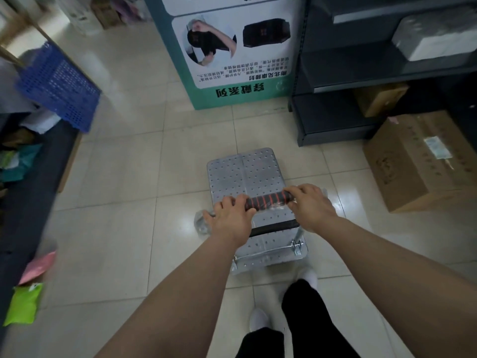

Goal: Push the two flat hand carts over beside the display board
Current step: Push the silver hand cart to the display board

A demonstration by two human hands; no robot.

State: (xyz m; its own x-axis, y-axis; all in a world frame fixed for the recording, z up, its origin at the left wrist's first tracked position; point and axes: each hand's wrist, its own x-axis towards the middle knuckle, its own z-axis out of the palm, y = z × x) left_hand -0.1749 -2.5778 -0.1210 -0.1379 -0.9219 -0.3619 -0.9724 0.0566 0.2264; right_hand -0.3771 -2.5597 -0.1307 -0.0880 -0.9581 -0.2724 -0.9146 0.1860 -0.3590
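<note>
Both hands, left [230, 218] and right [311, 205], are clamped on the cart's [247, 171] handle [268, 199]; the cart stands on the floor just short of the board [232, 55]. Steered carelessly, it could clip the shelf [333, 125] or box [418, 161] to its right.

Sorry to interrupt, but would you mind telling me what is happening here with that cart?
A person grips the handle of a flat metal hand cart with both the left hand and the right hand. The cart stands on the tiled floor, its empty deck pointing toward the green display board ahead, with a gap of floor between them. Only this one cart is in view.
</note>
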